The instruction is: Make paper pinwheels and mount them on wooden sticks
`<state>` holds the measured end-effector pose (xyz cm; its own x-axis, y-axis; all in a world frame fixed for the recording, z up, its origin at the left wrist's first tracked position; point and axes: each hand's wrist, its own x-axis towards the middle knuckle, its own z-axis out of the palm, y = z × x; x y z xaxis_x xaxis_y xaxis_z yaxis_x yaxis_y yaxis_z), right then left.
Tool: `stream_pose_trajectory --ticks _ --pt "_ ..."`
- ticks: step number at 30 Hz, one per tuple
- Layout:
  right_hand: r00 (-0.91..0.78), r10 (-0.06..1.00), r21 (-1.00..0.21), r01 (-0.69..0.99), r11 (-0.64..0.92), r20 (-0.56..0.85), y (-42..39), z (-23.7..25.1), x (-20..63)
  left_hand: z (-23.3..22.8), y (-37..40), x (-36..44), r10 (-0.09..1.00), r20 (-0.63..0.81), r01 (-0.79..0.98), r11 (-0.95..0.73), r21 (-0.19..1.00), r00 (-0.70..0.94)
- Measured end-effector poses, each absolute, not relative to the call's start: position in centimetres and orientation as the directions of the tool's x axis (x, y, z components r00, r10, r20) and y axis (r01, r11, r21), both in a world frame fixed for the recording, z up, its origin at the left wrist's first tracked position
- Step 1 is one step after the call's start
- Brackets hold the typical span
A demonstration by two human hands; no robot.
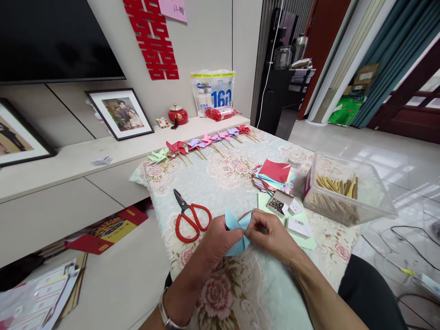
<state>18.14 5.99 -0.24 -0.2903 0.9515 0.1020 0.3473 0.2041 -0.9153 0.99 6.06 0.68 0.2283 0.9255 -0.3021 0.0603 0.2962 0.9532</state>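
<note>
My left hand (220,238) and my right hand (271,236) meet over the flowered tablecloth (237,178), both pinching a folded light blue paper piece (237,231) with its flaps bent toward the middle. Red-handled scissors (190,215) lie just left of my left hand. Right of my right hand sits a small open box of pins (277,205) on a pale green sheet (302,240), with small white boxes beside it. A stack of coloured paper squares (275,176), red on top, lies farther back.
A row of finished paper pinwheels (202,144) on sticks lines the table's far edge. A clear plastic tub (343,188) of wooden sticks stands at the right. A low cabinet with framed pictures, a red pot and a bag runs along the wall; papers lie on the floor.
</note>
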Motion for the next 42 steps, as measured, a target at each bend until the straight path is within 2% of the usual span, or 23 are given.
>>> stream_pose_trajectory --ticks 9,24,28,30,34,39,42 --pt "-0.291 0.952 -0.908 0.367 0.202 0.094 6.0 0.0 18.1 0.4 5.5 1.2 0.919 -0.314 -0.080 0.341 0.937 0.237" --pt "-0.288 0.949 -0.901 0.366 0.233 0.128 6.0 0.1 18.1 0.0 5.5 1.5 0.912 -0.332 -0.189 0.380 0.905 0.242" --pt "-0.270 0.950 -0.898 0.361 0.252 0.159 5.9 0.2 18.1 -0.9 6.0 1.1 0.930 -0.324 -0.179 0.353 0.919 0.173" --pt "-0.219 0.943 -0.881 0.354 0.314 0.249 5.9 0.1 18.0 -1.2 6.6 1.0 0.944 -0.304 -0.215 0.326 0.920 0.129" --pt "-0.004 0.898 -0.817 0.413 0.403 0.441 6.0 -0.3 18.1 -1.2 8.1 2.0 0.964 -0.266 -0.343 0.248 0.906 -0.007" --pt "0.191 0.872 -0.824 0.466 0.323 0.450 6.5 -0.7 20.4 -1.3 9.6 4.9 0.959 -0.266 -0.524 0.178 0.833 -0.097" --pt "0.225 0.857 -0.765 0.589 0.260 0.464 6.7 -1.0 22.9 -1.9 9.9 5.6 0.956 -0.269 -0.557 0.159 0.815 -0.121"
